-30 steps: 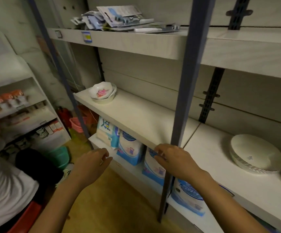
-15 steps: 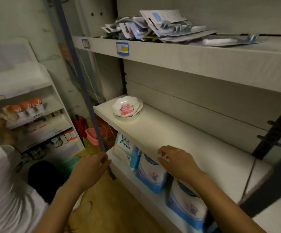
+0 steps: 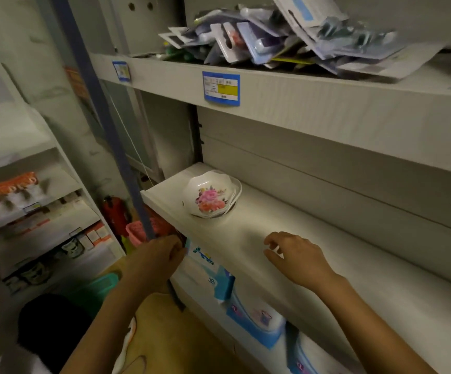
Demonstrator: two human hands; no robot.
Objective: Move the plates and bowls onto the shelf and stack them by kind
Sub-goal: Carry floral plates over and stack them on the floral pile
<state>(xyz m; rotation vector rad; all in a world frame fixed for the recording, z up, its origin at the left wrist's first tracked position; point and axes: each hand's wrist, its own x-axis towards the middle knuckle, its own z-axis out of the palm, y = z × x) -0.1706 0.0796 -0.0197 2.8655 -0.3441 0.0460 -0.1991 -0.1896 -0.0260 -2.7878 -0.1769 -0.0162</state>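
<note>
Right hand (image 3: 297,257) hovers, loosely curled and empty, over the shelf (image 3: 248,233); floral bowls (image 3: 210,198) sit far left; left hand (image 3: 156,260) grip unclear.

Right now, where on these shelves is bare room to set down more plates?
The middle shelf is bare from the flowered bowls rightward, past the right hand. The top shelf is crowded with blister packs. Below the middle shelf, blue packages are packed tight.
</note>
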